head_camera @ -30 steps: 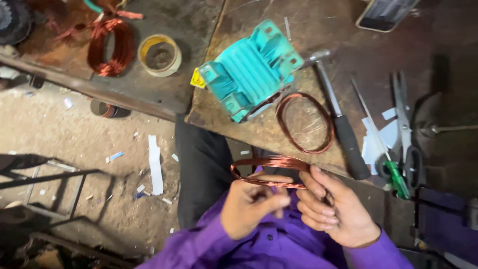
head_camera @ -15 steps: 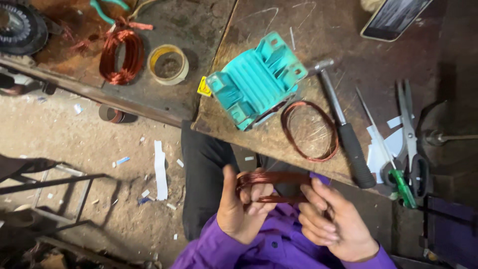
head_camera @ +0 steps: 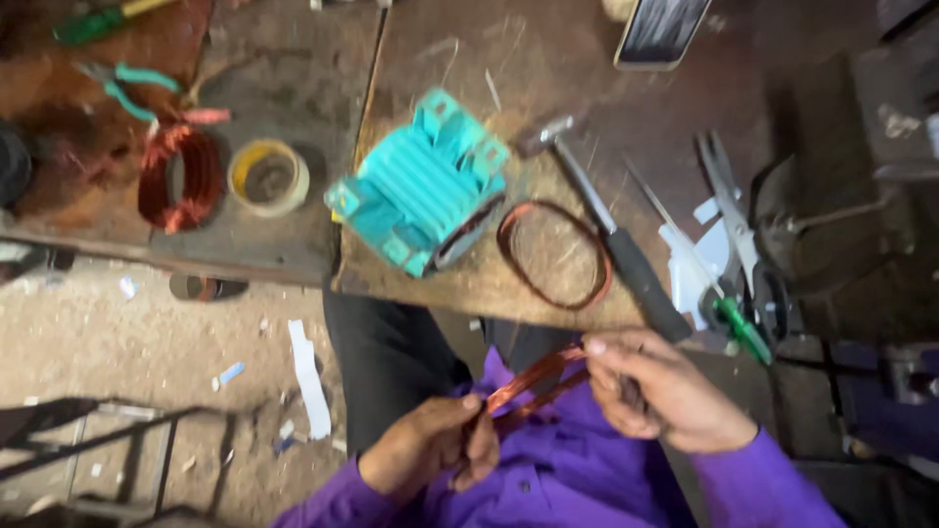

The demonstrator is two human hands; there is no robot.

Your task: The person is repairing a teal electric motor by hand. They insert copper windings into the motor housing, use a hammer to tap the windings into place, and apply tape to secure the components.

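At about one o'clock, near the top edge of my view, I see a phone [head_camera: 663,31] lying flat on the wooden bench [head_camera: 548,68], a slim tilted rectangle with a pale, glare-streaked screen. I spot no packages, labels or signs.

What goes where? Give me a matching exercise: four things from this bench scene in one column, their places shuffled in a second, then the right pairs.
Things:
1. copper wire coil
2. turquoise finned block
3. hammer
4. roll of tape

Places:
A. on the bench, left of the turquoise block
B. between both hands
C. at the bench middle, near its front edge
D. right of the loose wire ring on the bench

Pairs: 1-B, 2-C, 3-D, 4-A
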